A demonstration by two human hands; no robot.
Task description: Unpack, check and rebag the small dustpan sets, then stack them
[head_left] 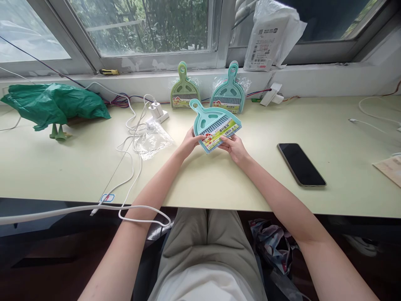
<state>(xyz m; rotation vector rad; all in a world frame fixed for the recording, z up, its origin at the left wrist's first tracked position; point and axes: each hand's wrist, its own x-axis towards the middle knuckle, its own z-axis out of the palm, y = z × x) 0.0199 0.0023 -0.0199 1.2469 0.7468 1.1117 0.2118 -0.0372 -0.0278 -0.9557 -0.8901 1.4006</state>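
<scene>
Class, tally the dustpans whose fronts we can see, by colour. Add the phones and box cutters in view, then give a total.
Blue: 2, the held dustpan and the far blue dustpan
Green: 1, the green dustpan
Phones: 1, the black phone
Box cutters: 1, the yellow cutter
Total: 5

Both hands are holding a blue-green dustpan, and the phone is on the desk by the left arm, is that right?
Not quite: the phone is on the desk by the right arm, not the left, as the head view shows. The left hand and right hand are holding a blue-green dustpan.
</scene>
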